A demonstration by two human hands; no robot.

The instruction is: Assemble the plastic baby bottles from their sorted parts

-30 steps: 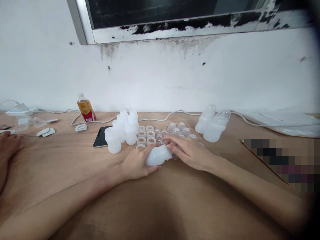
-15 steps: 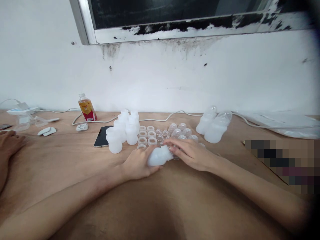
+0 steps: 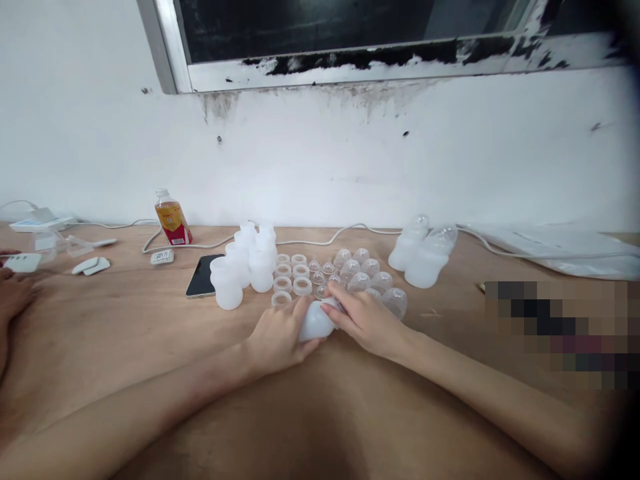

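My left hand [image 3: 280,335] is closed around a frosted white baby bottle [image 3: 316,323], which lies tilted with its neck to the right. My right hand [image 3: 369,321] has its thumb and fingers closed over the neck end, hiding most of what sits there. Just beyond my hands stand clear bottle nipples [image 3: 319,276], with two columns of translucent collar rings [image 3: 302,287] to their left. Clear domed caps [image 3: 383,282] are grouped to the right, partly behind my right hand. Several uncapped bottles [image 3: 229,285] stand left of the rings.
Two bottles with clear caps [image 3: 426,263] stand at the back right. A phone [image 3: 201,277], a drink bottle [image 3: 173,219] and a white cable [image 3: 345,230] lie or stand toward the wall. Another person's hand [image 3: 17,293] is at the left edge beside a white device [image 3: 23,262].
My right hand has closed in over the bottle's neck, its fingers now wrapped there. The bottle has turned slightly. At far left, a white device now shows by the other person's hand.
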